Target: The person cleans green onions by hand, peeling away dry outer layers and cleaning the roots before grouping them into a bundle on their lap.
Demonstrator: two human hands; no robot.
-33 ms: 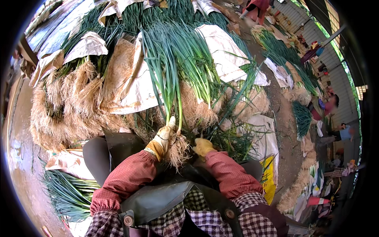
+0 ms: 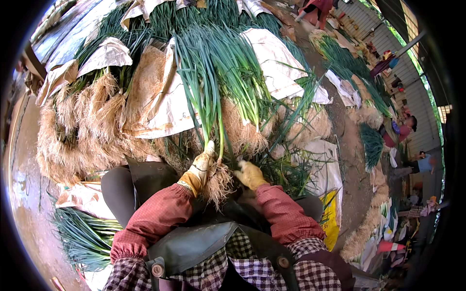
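Observation:
My left hand [image 2: 198, 170], in a yellowish glove, is closed round a small bunch of green onions [image 2: 208, 104] just above their roots. The stalks point away from me, and the shaggy pale roots [image 2: 218, 186] hang beside the glove. To the right of those roots is my right hand [image 2: 251, 175], also gloved, with its fingers curled and the tips slightly blurred. What it holds, if anything, cannot be made out. Beyond it lie more green onions [image 2: 245, 92] with white stems and roots toward me.
Rooted onion bundles [image 2: 82, 126] are heaped at left, partly under pale sacking [image 2: 165, 104]. Loose green leaves [image 2: 291, 172] lie at right, near a white sack [image 2: 323, 165]. Another onion pile [image 2: 90, 237] sits by my left knee. People [image 2: 403, 131] are at far right.
My right hand has shifted slightly away from me, and its fingertips are now more blurred. My left hand still grips the green onions in nearly the same place.

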